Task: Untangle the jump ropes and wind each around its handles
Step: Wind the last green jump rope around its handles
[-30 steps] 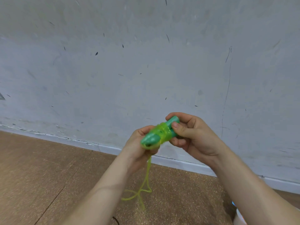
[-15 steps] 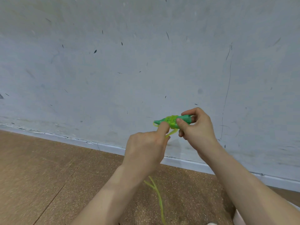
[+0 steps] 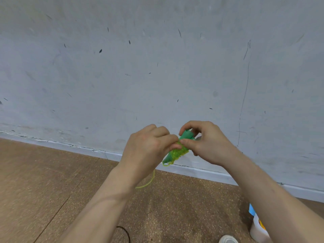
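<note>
Flooring (image 3: pixel 52 181) of speckled brown lies nearest, with a thin black cord (image 3: pixel 125 232) curling at the bottom edge and a white tub (image 3: pixel 257 230) standing at the lower right. Both forearms reach up from here toward the middle of the view.

Just above the floor hangs the loose tail (image 3: pixel 149 181) of the jump rope (image 3: pixel 180 151), a translucent yellow-green line that curves out from under the left wrist. It is short, so the winding looks nearly finished.

The left grip (image 3: pixel 149 148) is closed, its fingertips pinching the rope right at the coils, probably to keep the last turn taut while it is laid down. The right grip (image 3: pixel 206 142) is closed too, thumb and fingers clamped on the upper end of the green handles (image 3: pixel 186 135), which steadies the bundle as a spool and keeps the two handles together.

The bundle is held in the air between the two hands, tilted with its lower end toward the left. The handles are opaque green; the coils around their middle are glossy, tight and bumpy, with a small loop sticking out at the lower tip.

Behind everything run a pale baseboard (image 3: pixel 201 171) and a scuffed grey wall (image 3: pixel 157 67).
</note>
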Motion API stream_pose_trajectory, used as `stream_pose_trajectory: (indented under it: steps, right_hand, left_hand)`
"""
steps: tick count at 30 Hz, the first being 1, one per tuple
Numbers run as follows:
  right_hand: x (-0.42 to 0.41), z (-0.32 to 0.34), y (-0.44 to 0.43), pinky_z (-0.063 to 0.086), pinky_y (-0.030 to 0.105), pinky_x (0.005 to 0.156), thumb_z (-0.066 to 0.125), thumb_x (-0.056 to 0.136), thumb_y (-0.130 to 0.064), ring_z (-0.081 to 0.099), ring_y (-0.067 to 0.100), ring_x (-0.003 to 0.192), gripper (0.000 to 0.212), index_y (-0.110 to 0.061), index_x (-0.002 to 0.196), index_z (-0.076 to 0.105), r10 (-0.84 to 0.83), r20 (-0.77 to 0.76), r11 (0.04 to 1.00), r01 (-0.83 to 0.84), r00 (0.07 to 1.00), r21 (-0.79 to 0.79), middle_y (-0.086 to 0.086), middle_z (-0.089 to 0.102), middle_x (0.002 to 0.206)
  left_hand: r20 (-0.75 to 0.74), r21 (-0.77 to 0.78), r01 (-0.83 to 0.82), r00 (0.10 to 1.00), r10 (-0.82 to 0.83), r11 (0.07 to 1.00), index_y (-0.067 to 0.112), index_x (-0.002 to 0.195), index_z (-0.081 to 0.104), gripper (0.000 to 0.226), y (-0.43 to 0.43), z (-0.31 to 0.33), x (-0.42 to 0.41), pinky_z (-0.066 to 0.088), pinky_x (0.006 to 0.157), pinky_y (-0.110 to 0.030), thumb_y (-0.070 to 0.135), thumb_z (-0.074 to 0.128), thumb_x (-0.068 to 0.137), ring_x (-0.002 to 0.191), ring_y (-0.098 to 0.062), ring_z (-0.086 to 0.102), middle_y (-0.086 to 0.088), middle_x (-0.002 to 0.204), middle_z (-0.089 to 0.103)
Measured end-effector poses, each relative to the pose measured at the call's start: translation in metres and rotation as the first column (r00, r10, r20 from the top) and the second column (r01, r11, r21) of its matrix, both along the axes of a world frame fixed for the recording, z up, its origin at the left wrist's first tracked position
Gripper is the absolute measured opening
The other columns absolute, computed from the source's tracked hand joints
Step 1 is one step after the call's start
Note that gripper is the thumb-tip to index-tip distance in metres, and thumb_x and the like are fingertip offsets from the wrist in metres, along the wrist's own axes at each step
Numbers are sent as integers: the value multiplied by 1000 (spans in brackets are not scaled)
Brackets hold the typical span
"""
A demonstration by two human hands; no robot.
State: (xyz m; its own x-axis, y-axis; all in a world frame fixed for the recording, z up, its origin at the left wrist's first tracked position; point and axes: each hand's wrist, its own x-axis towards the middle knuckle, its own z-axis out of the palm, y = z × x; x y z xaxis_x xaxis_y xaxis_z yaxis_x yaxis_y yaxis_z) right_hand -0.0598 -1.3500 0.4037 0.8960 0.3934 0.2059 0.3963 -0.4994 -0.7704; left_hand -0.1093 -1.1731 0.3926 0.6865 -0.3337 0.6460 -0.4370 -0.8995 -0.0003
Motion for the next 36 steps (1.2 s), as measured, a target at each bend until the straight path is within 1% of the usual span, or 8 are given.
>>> stream_pose_trajectory:
  steps: [7, 14, 17, 21, 27, 31, 34, 36]
  right_hand:
    - [-3, 4, -3, 36, 5, 58, 56, 97, -16, 53, -11, 58, 22, -21, 115, 68, 164, 60, 986, -161, 985, -50, -40, 51, 53]
    - [-2, 4, -5, 40, 18, 63, 57, 96, -14, 51, 2, 54, 20, -21, 109, 70, 176, -4, 983, -175, 984, 53, -30, 58, 62]
    - [-6, 8, -10, 44, 21, 58, 58, 95, -11, 51, 11, 54, 20, -18, 108, 71, 247, -78, 964, -236, 966, 120, -17, 60, 68]
    - [-9, 10, -13, 43, 21, 56, 60, 94, -8, 51, 15, 56, 19, -16, 108, 71, 352, -190, 925, -310, 916, 217, 2, 62, 80]
    - [-7, 8, -14, 45, 22, 54, 60, 91, -4, 50, 16, 54, 16, -9, 102, 69, 434, -282, 820, -245, 856, 518, 7, 61, 80]
    - [-8, 5, -8, 43, 21, 49, 67, 84, -5, 49, 19, 52, 14, -6, 97, 64, 518, -301, 685, -177, 801, 706, 10, 59, 80]
    - [-8, 1, 0, 43, 22, 48, 60, 88, 3, 49, 20, 53, 12, -6, 96, 58, 443, -322, 608, -16, 837, 794, 12, 55, 78]
    - [-3, -2, 2, 45, 22, 48, 58, 90, 5, 51, 19, 51, 13, -6, 97, 58, 257, -366, 616, 141, 894, 775, 12, 56, 74]
  left_hand:
    - [-275, -291, -34, 960, -50, 956, 26, 84, 70, 31, 3, 3, 6, 42, 59, -28, 48, 49, 87, 68, -9, 53, 8, 69, 63]
    - [-366, -394, -69, 926, -88, 917, 27, 89, 73, 14, 4, 6, 3, 46, 66, -28, 34, 62, 88, 69, -6, 59, 7, 71, 66]
    - [-500, -607, -129, 829, -251, 785, 25, 81, 70, 7, 3, 8, -1, 46, 59, -24, 21, 67, 86, 56, -8, 57, 5, 60, 65]
    - [-543, -706, -160, 747, -383, 690, 19, 74, 71, 17, 3, 10, -1, 46, 61, -17, 12, 64, 88, 60, -5, 57, 9, 61, 66]
    - [-369, -929, -291, 686, -627, 228, 13, 61, 72, 19, -7, 3, 2, 47, 48, -19, 18, 62, 76, 47, -11, 56, -3, 55, 63]
    - [-281, -913, -407, 657, -700, -16, 15, 61, 62, 29, -26, -2, 4, 26, 36, -15, 5, 54, 86, 35, -7, 38, 0, 48, 46]
    - [-233, -898, -431, 635, -737, -86, 14, 81, 55, 17, -39, -12, 6, 15, 38, -17, 7, 46, 93, 36, -4, 28, -1, 56, 44]
    - [-324, -903, -429, 661, -677, 14, 16, 93, 54, 14, -49, -18, 5, 19, 39, -18, 15, 42, 100, 37, -7, 27, -1, 56, 45]
